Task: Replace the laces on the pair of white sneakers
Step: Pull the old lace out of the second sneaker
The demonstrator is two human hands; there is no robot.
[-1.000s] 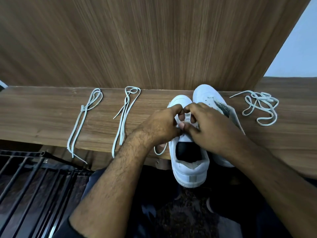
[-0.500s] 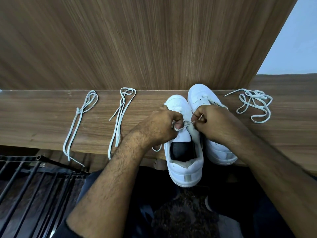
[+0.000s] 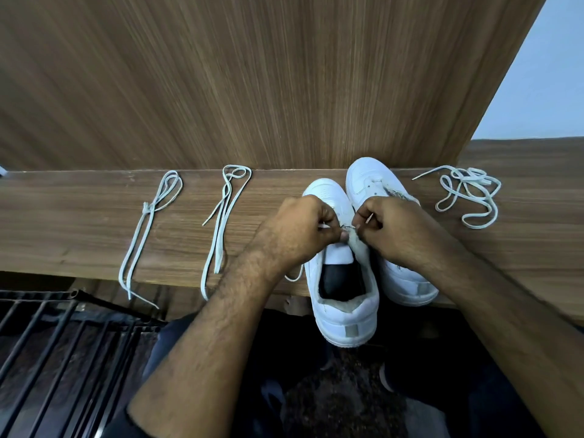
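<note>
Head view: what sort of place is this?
Probably a home, not a workshop: a wood-grain ledge against a matching panel, a black metal rack beside it, and a plain wall.

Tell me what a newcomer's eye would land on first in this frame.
First the two hands, left hand and right hand, meeting over the nearer white sneaker, each pinching a lace end at its eyelets. That sneaker's heel overhangs the front edge of the wooden ledge, with the second sneaker beside it on its right. Two folded laces lie to the left, and a tangled lace to the right.
</note>
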